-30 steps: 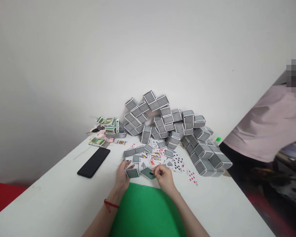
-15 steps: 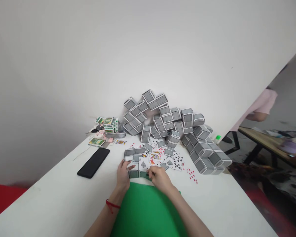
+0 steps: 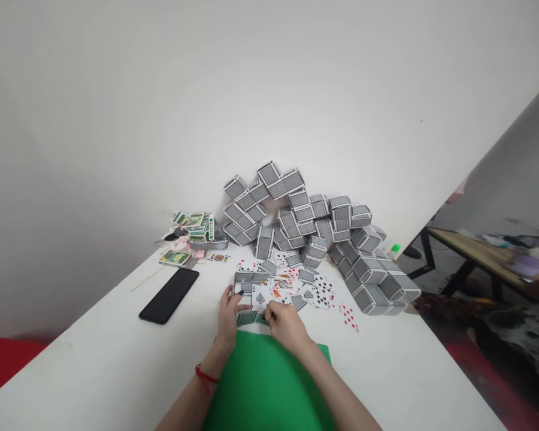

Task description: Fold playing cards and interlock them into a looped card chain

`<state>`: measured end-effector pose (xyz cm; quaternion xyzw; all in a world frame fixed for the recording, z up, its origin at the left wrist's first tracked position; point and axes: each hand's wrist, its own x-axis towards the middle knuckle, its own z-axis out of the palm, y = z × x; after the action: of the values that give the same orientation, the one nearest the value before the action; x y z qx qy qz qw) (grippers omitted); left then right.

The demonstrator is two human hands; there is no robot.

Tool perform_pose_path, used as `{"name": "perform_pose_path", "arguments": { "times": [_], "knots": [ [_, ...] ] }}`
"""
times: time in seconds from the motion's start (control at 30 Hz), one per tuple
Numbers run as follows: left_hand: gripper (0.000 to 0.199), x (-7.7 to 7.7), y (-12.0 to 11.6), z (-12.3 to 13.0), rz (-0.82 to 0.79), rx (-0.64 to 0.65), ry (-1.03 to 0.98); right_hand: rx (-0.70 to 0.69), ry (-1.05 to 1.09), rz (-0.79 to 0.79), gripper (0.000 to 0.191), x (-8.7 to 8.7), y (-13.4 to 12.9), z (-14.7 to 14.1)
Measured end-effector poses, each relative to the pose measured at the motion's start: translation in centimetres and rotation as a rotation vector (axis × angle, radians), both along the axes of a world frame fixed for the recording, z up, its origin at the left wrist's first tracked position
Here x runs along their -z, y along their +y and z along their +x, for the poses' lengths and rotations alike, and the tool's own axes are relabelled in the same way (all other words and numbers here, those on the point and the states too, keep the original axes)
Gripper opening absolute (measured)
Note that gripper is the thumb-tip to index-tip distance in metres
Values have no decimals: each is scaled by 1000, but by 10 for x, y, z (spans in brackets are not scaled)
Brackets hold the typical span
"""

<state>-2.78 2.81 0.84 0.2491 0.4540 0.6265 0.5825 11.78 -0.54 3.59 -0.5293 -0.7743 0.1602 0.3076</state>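
Note:
My left hand (image 3: 227,316) is at the left end of a folded strip of grey-backed playing cards (image 3: 248,319), its thumb and fingers around it. At the strip's other end, my right hand (image 3: 285,324) is closed in a pinch. An ace of spades (image 3: 260,297) lies face up just beyond the strip. Behind the left fingers are more folded grey-backed cards (image 3: 250,276). Loose face-up cards (image 3: 322,293) spread over the table to the right. My fingers partly hide the strip.
Box shapes folded from cards (image 3: 296,209) are stacked along the wall. A black phone (image 3: 169,296) lies on the white table (image 3: 94,359). Green-and-white card boxes (image 3: 196,221) are piled at the back left. A wooden table (image 3: 471,256) with clutter stands at the right.
The card strip has shortened between my hands, and my left hand has moved slightly right. The right hand has shifted a little left. The person at the right has mostly gone out of sight.

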Motion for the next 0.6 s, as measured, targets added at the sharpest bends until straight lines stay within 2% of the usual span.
{"name": "perform_pose_path", "arguments": {
  "times": [0.1, 0.2, 0.27, 0.3, 0.4, 0.5, 0.6],
  "knots": [
    [50, 0, -2, 1, -28, 60, -13, 26, 58, -15, 22, -3, -1, -1],
    [52, -3, -2, 0, -64, 104, -67, -34, 285, -88, 15, -6, -1, 0],
    [46, -7, -1, -2, -62, 136, -120, -72, 403, -121, 23, -6, 0, 5],
    [44, -9, -1, -3, -63, 143, -136, -73, 415, -127, 24, -6, 0, 7],
    [42, -13, -1, -5, -77, 134, -131, -41, 345, -144, 13, -1, 0, 14],
    [42, -11, -1, -3, -82, 126, -113, -29, 315, -161, 24, 5, -1, 16],
    [41, -6, -1, -1, -66, 130, -109, -17, 322, -164, 24, 10, -1, 13]
  ]
}}
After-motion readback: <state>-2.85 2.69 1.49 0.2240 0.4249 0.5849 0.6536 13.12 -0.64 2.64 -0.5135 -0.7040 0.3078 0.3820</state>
